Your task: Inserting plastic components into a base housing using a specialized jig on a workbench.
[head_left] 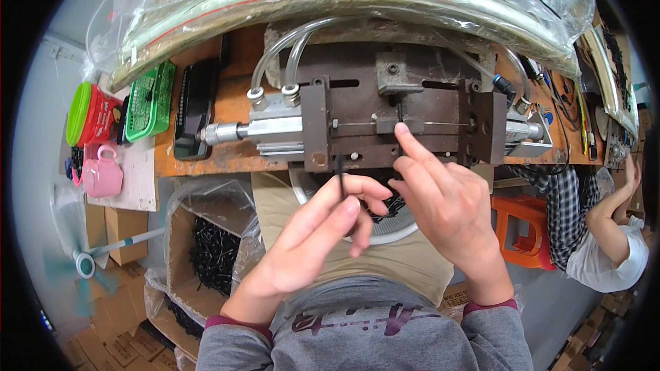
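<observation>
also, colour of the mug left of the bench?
Pink mug, on the pale board beside the red container; clearest in the head view.

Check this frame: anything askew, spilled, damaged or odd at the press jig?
Nothing spilled or broken. The metal jig sits square on the worn, rust-stained orange bench. The left hand pinches a thin black strip; the right hand points a finger at the jig's centre slot. Black parts stay inside the lined box.

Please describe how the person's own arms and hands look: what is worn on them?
Both hands are bare: no gloves, rings or watch show on the left hand or the right hand. The forearms are bare too. Grey sweatshirt sleeves are pushed back, each ending in a dark maroon cuff.
</observation>
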Tool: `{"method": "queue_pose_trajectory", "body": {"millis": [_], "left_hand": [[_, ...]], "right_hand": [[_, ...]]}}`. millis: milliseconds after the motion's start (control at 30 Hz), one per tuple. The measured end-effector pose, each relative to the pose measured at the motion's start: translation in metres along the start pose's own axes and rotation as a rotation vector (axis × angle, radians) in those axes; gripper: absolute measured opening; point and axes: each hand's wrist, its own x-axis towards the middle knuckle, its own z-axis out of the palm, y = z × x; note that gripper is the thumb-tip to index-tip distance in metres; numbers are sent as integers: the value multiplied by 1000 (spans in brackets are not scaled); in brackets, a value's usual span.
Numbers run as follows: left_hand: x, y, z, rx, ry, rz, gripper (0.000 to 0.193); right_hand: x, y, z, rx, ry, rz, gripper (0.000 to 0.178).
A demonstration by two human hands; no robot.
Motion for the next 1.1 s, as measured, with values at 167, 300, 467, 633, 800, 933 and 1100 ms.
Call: {"method": "queue_pose_trajectory", "body": {"millis": [167,300,467,633,800,933,1100], "left_hand": [[-2,0,-5,-50,-69,-57,36],[-8,5,-4,-68,-131,-121,35],[-21,5,-2,11,-101,-53,30],[-48,22,-18,59,-152,36,20],[-70,14,-50,345,290,498,17],[-81,25,-52,584,581,725,20],[-81,29,-78,814,931,932,36]], "right_hand": [[1,3,1,147,33,61,23],[8,-12,-7,958,77,428,15],[28,-33,-7,1259,2,465,9],[77,-21,-21,1252,442,308,16],[163,-73,-18,1089,461,-253,24],[294,-136,-1,972,576,-434,36],[342,-147,21,554,680,-324,37]]}}
